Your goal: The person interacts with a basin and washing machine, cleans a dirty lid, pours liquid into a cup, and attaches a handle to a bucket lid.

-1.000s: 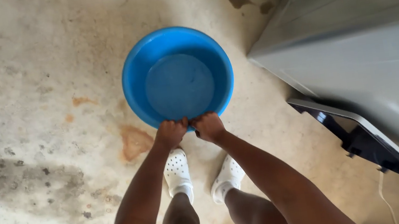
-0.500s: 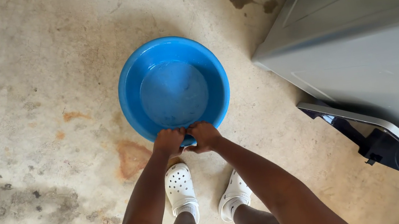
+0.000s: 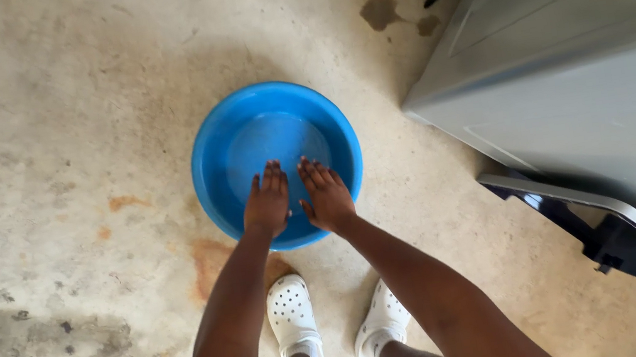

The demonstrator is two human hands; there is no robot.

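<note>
Left hand (image 3: 268, 203) and right hand (image 3: 326, 196) side by side, flat and open, fingers stretched over the near rim of the blue basin (image 3: 217, 147), gripping nothing. Basin on the stained concrete floor (image 3: 38, 161), just ahead of white clogs (image 3: 291, 312), beside a grey cabinet (image 3: 570, 65).

The blue basin (image 3: 207, 157) is smooth moulded plastic with a slight gloss; the water in it gives the flat bottom a wet sheen. The floor (image 3: 32, 120) is bare concrete, matt and rough, mottled with rust-coloured and dark stains. The white clogs (image 3: 292, 312) are matt perforated foam-like plastic. At right, the grey cabinet (image 3: 572, 82) has a smooth, satin painted finish; the dark panel (image 3: 620, 230) near it is glossy.
</note>
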